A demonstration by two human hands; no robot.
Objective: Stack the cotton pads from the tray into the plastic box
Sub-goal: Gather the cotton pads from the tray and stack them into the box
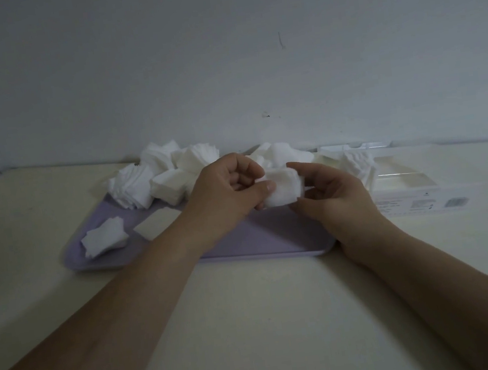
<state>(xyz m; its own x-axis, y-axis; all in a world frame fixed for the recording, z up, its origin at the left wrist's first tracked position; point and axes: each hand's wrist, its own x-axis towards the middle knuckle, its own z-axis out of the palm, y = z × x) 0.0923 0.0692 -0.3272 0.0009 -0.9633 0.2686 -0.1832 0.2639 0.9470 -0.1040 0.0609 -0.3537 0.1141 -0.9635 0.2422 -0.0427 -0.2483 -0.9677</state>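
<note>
1. Nearest the camera, two bare forearms reached over the pale table (254,323) toward the lavender tray (259,241), whose near rim lay just beyond the wrists.
2. Above the tray's middle, the left hand (230,186) and the right hand (330,192) held one small stack of cotton pads (283,187) between them. The left thumb and curled fingers pinched its left edge. The right hand cupped its right side, thumb at the upper edge and fingers curled beneath.
3. The step in hand looked like squaring this stack before moving it. It would go best with light pressure from both sides, so the edges lined up without crushing the soft layers, then a level carry rightward so that no pad slid off.
4. On the tray's near-left part lay two small lots: one fanned pile (104,239) and one flat pad (158,224), which may have been a thin stack.
5. Farther back, the heaps of pads (155,178) crowded the tray's far side. There seemed to be four or five clumps, the single pads too many to count.
6. To the right, just beside the tray, stood one clear plastic box (407,185), with one stack of boxed pads (354,161) at its left end. Its other compartments showed nothing clearly.
</note>
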